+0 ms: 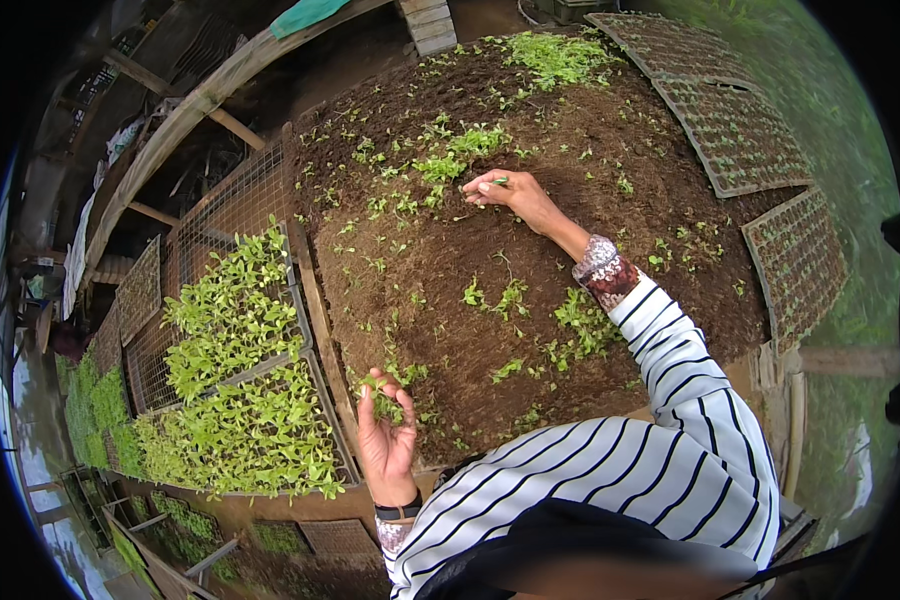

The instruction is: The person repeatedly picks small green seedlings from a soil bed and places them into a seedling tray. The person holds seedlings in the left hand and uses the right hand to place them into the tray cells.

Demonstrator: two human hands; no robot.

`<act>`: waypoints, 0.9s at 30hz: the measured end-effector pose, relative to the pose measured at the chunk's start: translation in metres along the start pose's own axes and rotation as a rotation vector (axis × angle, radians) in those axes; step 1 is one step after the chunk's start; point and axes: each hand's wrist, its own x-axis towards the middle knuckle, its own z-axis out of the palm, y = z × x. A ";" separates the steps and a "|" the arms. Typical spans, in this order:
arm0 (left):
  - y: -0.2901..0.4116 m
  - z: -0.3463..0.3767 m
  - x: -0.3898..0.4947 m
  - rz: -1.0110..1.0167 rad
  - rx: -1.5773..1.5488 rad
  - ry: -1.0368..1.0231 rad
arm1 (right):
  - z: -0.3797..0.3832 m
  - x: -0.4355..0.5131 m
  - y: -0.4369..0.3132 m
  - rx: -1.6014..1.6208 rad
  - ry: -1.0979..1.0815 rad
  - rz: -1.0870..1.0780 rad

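My left hand [390, 446], palm up with a dark band at the wrist, pinches a small green seedling [375, 385] between thumb and fingertips. It is near the wooden edge [322, 322] of a bed of dark soil [450, 277]. Over the middle of the soil, my right hand [511, 196] has its fingers closed around a slim green object [500, 181]; most of it is hidden, so I cannot tell what it is. Just beyond those fingers lies a clump of loose seedlings [442, 166]. More uprooted seedlings [581, 322] lie scattered near my right forearm.
Trays of leafy seedlings [232, 420] stand left of the bed on wire mesh [229, 187]. Cell trays with tiny sprouts [735, 135] line the right side. A larger seedling pile [555, 58] lies at the far end. A wooden beam [195, 97] crosses the upper left.
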 end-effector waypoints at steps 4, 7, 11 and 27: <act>0.011 -0.005 -0.010 0.080 -0.001 -0.017 | -0.001 -0.013 -0.022 -0.031 -0.025 -0.008; 0.016 -0.011 -0.016 0.113 -0.054 -0.016 | -0.013 -0.014 -0.040 -0.199 0.178 -0.092; 0.015 -0.016 -0.022 0.141 -0.056 0.023 | -0.016 -0.012 -0.049 -0.530 0.118 0.066; 0.028 -0.033 -0.043 0.160 -0.120 -0.058 | -0.008 -0.079 -0.099 -1.224 -0.204 0.108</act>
